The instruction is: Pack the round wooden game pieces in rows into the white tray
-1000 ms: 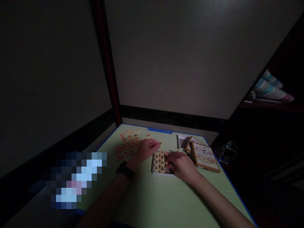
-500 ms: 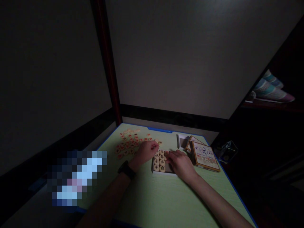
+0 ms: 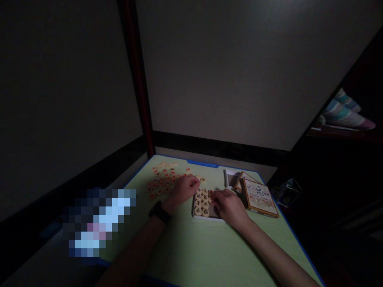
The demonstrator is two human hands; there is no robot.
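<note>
A shallow white-rimmed box tray [image 3: 208, 218] lies on the table, its left side filled with two columns of round Chinese chess pieces [image 3: 205, 204] bearing dark characters. At the tray's top edge, a red-marked Chinese chess piece [image 3: 211, 193] is at the fingertips of my right hand [image 3: 231, 207], which is bent over the tray and covers its right part. My left hand [image 3: 184, 189] is closed just beyond the tray's upper left corner, fingers curled. Whatever it may hold is hidden. Loose chess pieces [image 3: 161, 184], mostly red-marked, spread out to its left.
Right of the tray, a printed Chinese chess box lid [image 3: 259, 197] leans on another box [image 3: 243, 179]. Behind them is a second open tray [image 3: 231, 180]. The green table [image 3: 185, 251] has a blue edge and meets walls at the back. A pixelated bright patch covers the left side.
Both hands stay almost where they were, with only slight finger movement at the tray. The whole view has shifted a little.
</note>
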